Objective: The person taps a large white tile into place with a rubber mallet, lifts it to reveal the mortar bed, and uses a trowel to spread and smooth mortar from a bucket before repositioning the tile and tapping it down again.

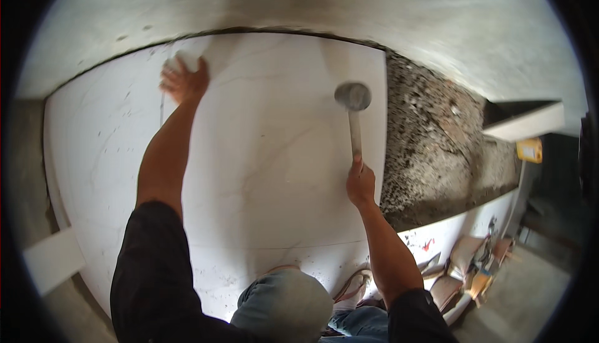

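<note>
My hands are well apart. At 10 o'clock my left hand (pixel 184 82) holds nothing; its fingers are spread, slightly blurred, over the white veined slab (pixel 268 137), apparently bracing it. Toward 4 o'clock my right hand (pixel 360 184) is wrapped around the handle of a mallet (pixel 354 121), whose round head points up toward 1 o'clock, over the slab's right part. The head is blurred, so I cannot tell whether it touches the surface.

The slab fills the middle of the dial, its far edge beside the grey wall (pixel 299 0) at 12 and its right edge against the rough mortar bed (pixel 430 143) at 3.

I judge this to be the tapping-down step. The next move seems to call for measured, flat blows, my left palm steady, with care near that right edge, where a hard strike could chip it.
</note>
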{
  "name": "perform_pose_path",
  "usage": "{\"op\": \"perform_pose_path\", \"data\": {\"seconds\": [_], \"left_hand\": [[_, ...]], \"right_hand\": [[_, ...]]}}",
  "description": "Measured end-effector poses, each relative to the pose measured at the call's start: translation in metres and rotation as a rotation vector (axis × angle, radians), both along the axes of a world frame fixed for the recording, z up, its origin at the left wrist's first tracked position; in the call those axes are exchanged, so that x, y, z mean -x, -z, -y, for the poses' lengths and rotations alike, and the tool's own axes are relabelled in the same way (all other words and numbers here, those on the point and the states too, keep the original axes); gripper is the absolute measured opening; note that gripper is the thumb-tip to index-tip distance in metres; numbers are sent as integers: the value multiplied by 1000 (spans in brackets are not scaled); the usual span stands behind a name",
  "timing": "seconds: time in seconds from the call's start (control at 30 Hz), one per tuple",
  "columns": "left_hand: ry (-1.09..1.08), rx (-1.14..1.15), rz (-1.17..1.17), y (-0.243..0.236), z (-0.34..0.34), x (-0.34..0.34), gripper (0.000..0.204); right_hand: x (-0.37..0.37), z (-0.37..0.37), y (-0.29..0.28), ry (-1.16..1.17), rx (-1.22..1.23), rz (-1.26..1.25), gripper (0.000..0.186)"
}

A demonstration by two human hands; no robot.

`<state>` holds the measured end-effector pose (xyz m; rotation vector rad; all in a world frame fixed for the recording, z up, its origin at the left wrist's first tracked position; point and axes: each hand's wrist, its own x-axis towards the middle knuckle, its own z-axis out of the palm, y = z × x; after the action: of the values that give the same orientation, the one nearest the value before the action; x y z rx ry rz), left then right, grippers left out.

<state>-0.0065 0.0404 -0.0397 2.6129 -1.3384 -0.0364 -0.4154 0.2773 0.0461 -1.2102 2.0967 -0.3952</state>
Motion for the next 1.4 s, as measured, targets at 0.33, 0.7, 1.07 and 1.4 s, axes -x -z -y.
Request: {"op": "perform_pose_path", "data": {"seconds": [0.33,0.7,1.07,1.4], "left_hand": [[-17,-158,43,-22,-26,9,83],[14,-9,-19,-6,-19,14,83],[-38,-96,-59,-24,-40,9,85],[1,-63,-55,-33,-30,17,84]], "right_hand": [[-13,57,-35,189,251,195,74],[24,52,27,89,-36,-61,65],[-10,37,-19,490,193,499,72],[-23,25,-4,304,-127,322,69]]}}
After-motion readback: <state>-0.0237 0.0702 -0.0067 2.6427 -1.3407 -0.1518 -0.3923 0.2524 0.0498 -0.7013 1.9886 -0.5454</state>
